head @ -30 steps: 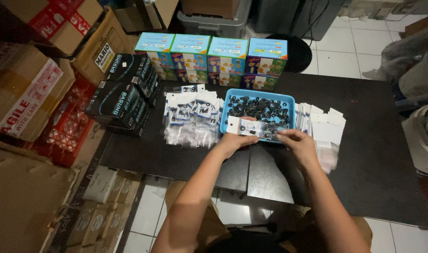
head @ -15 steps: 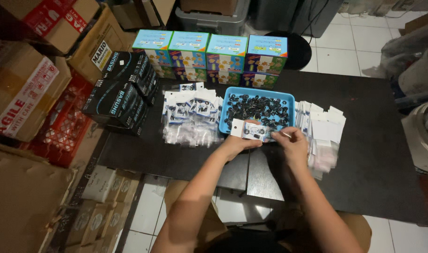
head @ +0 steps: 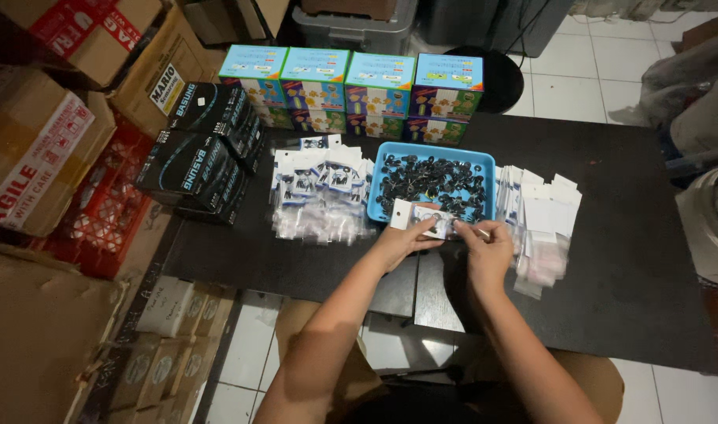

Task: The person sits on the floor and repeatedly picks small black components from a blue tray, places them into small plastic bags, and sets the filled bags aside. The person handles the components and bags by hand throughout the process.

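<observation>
Both hands are on one small clear packet [head: 428,221] with a white header card, held just in front of the near rim of the blue tray [head: 384,174]; the left hand [head: 402,239] has thumb and fingers pinched on the packet's left end, and the right hand [head: 487,245] has its fingertips closed on the right end, though what sits between them is too small to tell. To my eye the sealing or filling goes best with the left grip kept flat and steady, so the card does not buckle while the right fingers work the edge; small dark parts fill the tray just beyond the fingertips; a stack of empty white-topped bags [head: 541,220] lies just right of the right hand; filled packets [head: 319,192] are heaped left of the left hand; beyond them stand black boxes [head: 198,149] and a row of coloured cartons [head: 351,90] on the dark table [head: 626,259].
</observation>
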